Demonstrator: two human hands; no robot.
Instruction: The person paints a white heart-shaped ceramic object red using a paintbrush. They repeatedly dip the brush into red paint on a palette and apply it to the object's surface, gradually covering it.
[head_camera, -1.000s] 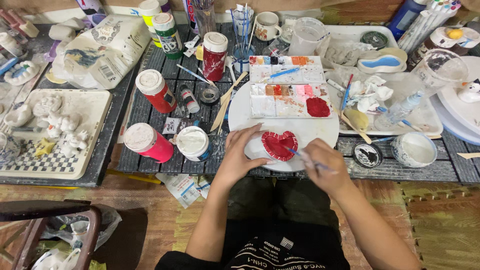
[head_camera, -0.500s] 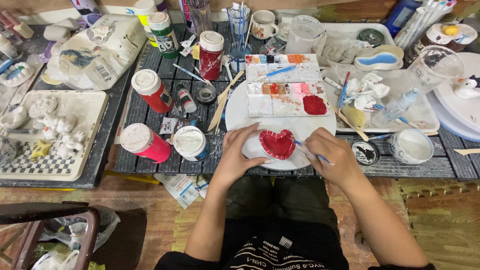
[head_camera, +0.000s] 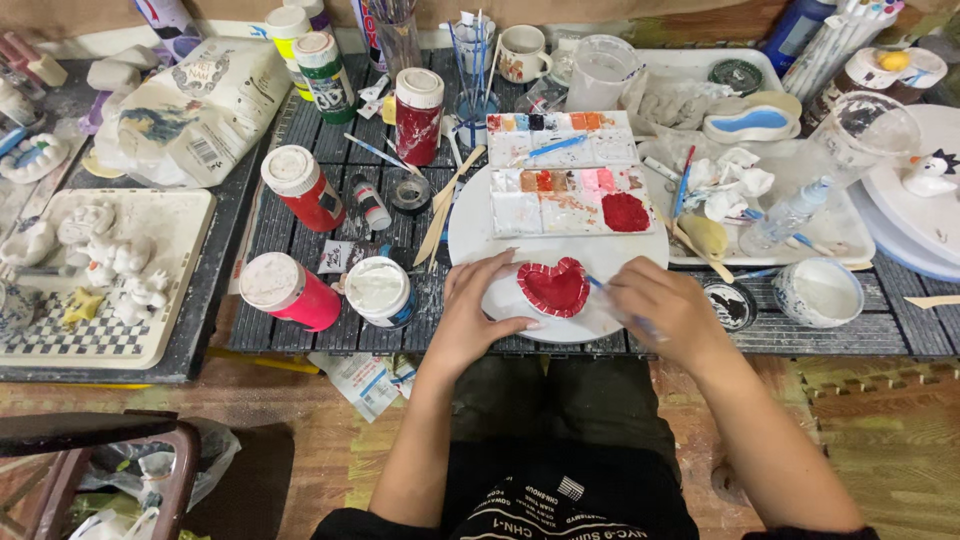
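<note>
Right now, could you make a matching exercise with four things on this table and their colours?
Things:
1. heart-shaped dish
2. round plate
3. paint bottle lying nearest the left hand
4. mug at the back

Colours:
A. white
B. cream with small patterns
C. red inside
D. pink with a white cap

Pairs: 1-C, 2-A, 3-D, 4-B

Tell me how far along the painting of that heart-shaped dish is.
Done: the heart dish is red across its inside. In hand: the left hand steadies it on the white plate while the right hand works a brush at its right edge. Left: the rim still looks white.
</note>
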